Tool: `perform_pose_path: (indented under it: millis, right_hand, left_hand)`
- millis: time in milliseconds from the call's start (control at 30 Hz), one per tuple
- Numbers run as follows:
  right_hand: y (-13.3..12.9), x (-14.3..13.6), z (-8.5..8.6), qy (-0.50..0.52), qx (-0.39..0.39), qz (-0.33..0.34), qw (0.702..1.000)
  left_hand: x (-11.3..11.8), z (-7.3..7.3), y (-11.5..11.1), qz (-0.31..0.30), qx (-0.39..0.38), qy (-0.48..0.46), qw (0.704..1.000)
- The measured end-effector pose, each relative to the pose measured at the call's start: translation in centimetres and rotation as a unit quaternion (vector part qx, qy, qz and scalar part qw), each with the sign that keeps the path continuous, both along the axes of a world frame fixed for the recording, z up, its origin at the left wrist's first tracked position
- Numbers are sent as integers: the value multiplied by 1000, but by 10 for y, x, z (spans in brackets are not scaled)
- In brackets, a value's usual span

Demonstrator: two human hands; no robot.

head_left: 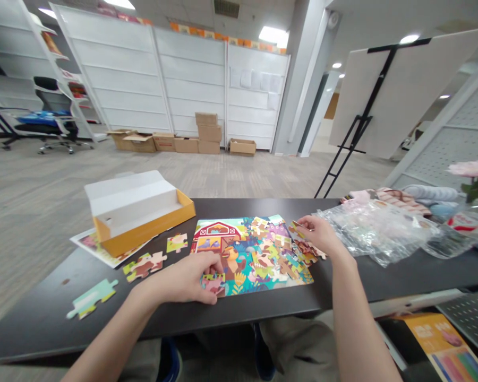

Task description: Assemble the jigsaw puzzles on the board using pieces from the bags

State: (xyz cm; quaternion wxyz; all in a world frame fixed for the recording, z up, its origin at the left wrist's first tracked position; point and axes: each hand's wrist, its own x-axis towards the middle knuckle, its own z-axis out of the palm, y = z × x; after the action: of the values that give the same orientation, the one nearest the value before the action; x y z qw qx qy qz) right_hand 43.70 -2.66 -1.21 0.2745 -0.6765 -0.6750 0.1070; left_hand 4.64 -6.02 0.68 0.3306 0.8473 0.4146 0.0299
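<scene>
Two hands (201, 273) (316, 233) (right with one piece (298, 227))

puzzle board (240, 279) partly hidden | pink flower (472, 168) cut off right | sheets (255, 81) apparently blurred

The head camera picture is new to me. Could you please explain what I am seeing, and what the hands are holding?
There is no robot here. A person wears the camera on the head, so it looks forward and down at their own bare hands. On the dark table lies a colourful picture board with loose puzzle pieces on it. More pieces lie to its left, near an open orange box; clear plastic bags are on the right. The right hand holds a small piece. The left hand rests at the board's lower left; its grip is unclear.
</scene>
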Motion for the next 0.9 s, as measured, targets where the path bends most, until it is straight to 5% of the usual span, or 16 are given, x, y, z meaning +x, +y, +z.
perform_pose_path:
  millis: [133,233,467,900]
  right_hand:
    - [-11,-32,20,202,-22,103,974]
    - [-18,-64,31,248,-106,200,942]
    - [-14,-118,26,262,-197,270,905]
    - [-28,-149,19,155,-297,336,881]
  left_hand:
    - [0,-2,1,-8,5,-10,1000]
    - [0,-2,2,-8,7,-9,1000]
    - [-2,-2,1,-11,16,-13,1000]
    - [-2,-3,-1,-16,34,-7,999]
